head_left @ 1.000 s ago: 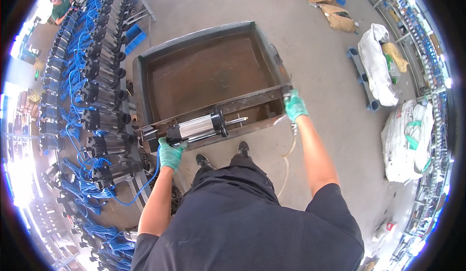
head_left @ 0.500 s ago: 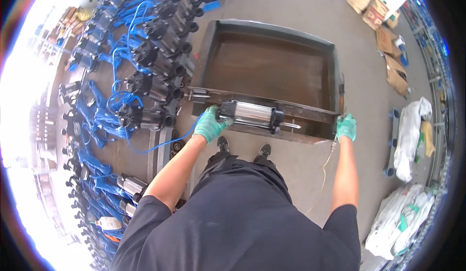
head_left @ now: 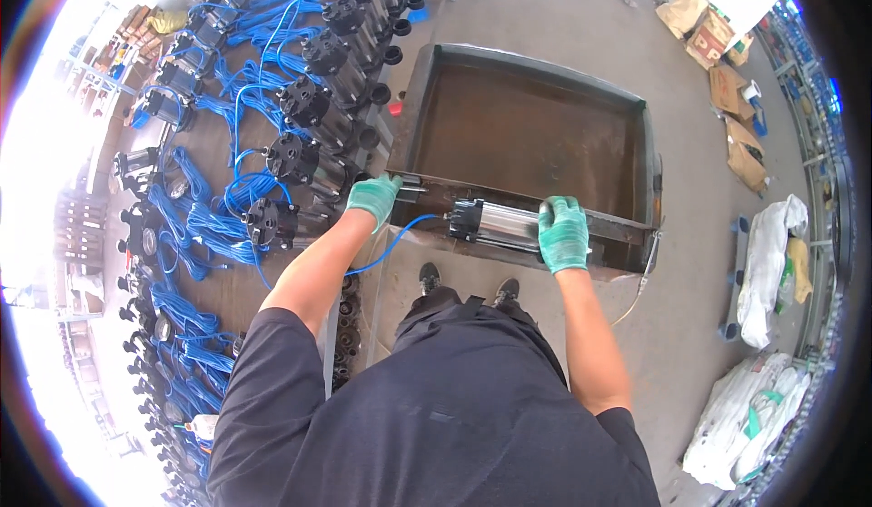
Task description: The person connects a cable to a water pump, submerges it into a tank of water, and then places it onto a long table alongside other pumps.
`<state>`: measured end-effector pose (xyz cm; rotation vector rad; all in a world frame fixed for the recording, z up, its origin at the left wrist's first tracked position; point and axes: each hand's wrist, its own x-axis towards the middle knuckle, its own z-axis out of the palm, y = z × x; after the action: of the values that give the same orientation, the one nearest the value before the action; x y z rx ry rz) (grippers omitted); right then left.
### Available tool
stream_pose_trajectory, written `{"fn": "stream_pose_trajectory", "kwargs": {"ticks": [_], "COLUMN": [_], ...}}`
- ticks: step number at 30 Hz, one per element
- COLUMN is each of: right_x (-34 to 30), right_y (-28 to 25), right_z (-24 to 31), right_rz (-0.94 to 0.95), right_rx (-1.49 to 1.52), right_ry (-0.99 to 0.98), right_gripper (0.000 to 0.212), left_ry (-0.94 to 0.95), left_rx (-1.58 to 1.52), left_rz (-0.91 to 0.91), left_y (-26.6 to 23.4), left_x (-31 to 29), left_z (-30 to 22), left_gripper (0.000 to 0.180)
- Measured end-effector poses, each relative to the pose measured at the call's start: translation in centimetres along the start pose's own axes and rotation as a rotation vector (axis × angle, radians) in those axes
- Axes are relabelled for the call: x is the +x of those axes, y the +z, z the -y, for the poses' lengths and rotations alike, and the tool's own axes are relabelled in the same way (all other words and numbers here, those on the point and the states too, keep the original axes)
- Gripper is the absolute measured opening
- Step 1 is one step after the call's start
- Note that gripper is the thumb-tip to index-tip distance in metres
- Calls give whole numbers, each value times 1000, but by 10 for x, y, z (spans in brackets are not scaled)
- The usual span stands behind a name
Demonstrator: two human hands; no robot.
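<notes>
Dark, loose-fitting fabric shirt [head_left: 427,425] with short, wide sleeves [head_left: 277,352] leaving the forearms [head_left: 592,348] bare. Close-fitting green gloves [head_left: 374,200] clothe the left hand [head_left: 372,197] and the right hand [head_left: 564,235], fingers [head_left: 550,208] included, to the wrist. Below: dark, loose fabric trousers [head_left: 423,305] and dark shoes [head_left: 430,277] with paler edges.

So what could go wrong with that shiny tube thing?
Two things, maybe. The shiny cylinder lies on its side along the near side of the tank, with the right hand over one end, so it might roll or slip if that hand lets go. Also, the blue cable dips from its other end and passes behind the left forearm, so the arm could snag it and tug the cylinder.
</notes>
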<state>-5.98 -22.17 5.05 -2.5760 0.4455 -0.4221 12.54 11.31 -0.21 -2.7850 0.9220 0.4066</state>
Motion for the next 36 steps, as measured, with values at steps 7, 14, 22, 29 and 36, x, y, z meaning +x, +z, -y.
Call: {"fn": "stream_pose_trajectory", "kwargs": {"ticks": [7,14,22,29,36], "right_x": [0,0,1,1,1], "right_y": [3,6,8,8,8], "right_z": [-1,-1,-1,0,2], "right_rz": [-10,-51,-26,-41,-26], "right_rx": [-101,-101,-112,-115,-128], "right_ry": [-27,-18,13,-13,19], "right_gripper": [13,13,13,12,13], "left_ry": [69,85,-175,-62,32], "left_rx": [-28,-378,-1561,-1583,-1638], "left_rz": [20,-27,131,211,216], "left_y": [-8,-2,15,19,25], "left_x": [5,-23,-64,-47,-22], "left_z": [10,6,5,-12,-1], "left_gripper": [28,29,21,23,25]}}
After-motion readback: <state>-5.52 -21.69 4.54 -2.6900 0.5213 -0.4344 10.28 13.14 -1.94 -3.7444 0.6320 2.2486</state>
